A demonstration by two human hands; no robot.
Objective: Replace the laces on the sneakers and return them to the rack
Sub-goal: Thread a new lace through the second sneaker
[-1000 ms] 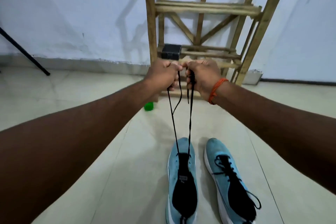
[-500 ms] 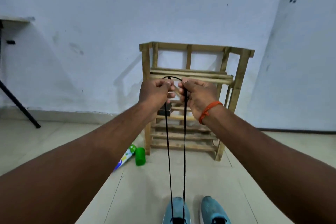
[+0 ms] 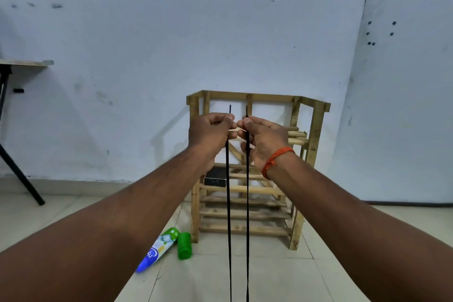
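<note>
Our left hand (image 3: 210, 130) and right hand (image 3: 264, 140) are raised side by side in front of us, nearly touching at the fingertips. Each pinches one strand of a thin black shoelace (image 3: 228, 203) between thumb and curled fingers. The two strands run straight down, taut and parallel, past the bottom edge of the view, and their short tips stick up just above the hands. An orange thread band (image 3: 275, 159) circles our right wrist. Behind the hands a slatted wooden shoe rack (image 3: 316, 130) stands on the tiled floor against the pale wall, with a small black box (image 3: 215, 178) on one of its shelves. Just left of its foot lie a green plastic cylinder (image 3: 184, 245) and a white-and-blue tube (image 3: 157, 252), touching each other. The corner of a desk (image 3: 24, 63) on black legs shows at far left
</note>
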